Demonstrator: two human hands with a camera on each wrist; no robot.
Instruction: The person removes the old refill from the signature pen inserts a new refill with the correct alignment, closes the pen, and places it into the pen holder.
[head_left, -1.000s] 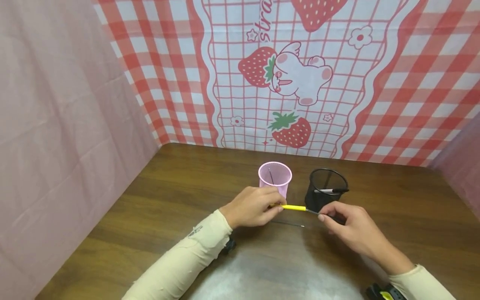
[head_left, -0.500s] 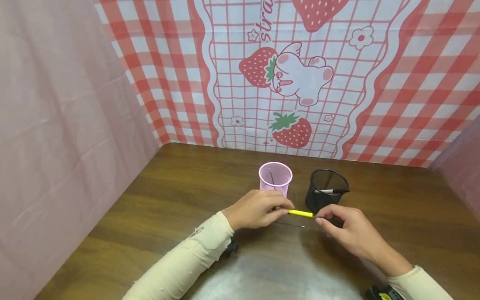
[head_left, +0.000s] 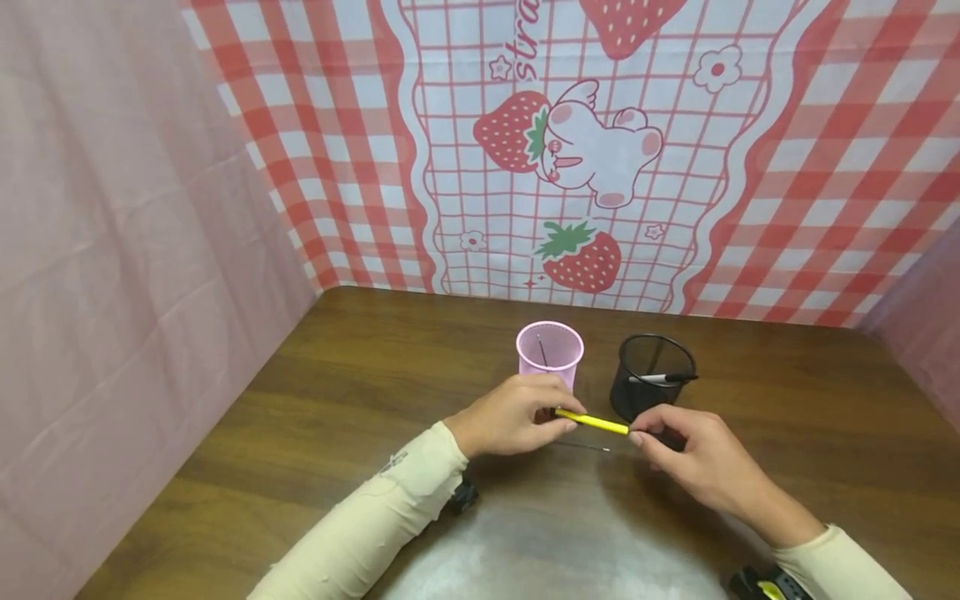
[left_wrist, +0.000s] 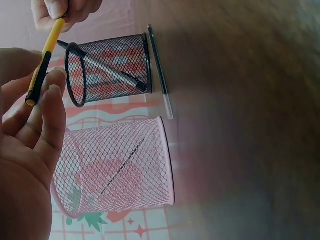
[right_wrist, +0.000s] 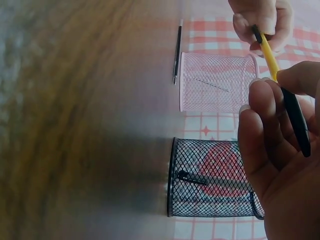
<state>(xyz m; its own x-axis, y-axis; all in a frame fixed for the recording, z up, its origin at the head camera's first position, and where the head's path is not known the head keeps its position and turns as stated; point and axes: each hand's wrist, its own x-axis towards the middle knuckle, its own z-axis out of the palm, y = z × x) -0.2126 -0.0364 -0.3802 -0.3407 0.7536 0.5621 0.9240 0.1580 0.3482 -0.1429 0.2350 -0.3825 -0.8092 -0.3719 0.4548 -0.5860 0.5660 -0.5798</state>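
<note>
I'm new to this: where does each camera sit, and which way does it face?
Head: on the head, facing forward and down at the table; left grip, right grip and sleeves show.
Left wrist: on that wrist, facing the pink cup; both grips show.
Right wrist: on that wrist, facing the black cup; both grips show.
Both wrist views share the yellow-and-black pen.

Red letters "stra" point(head_left: 528, 40) run sideways up the checked cloth point(head_left: 585, 167), cut off at top; a dark mark point(head_left: 393, 462) on the left sleeve point(head_left: 367, 521) seems unreadable.
</note>
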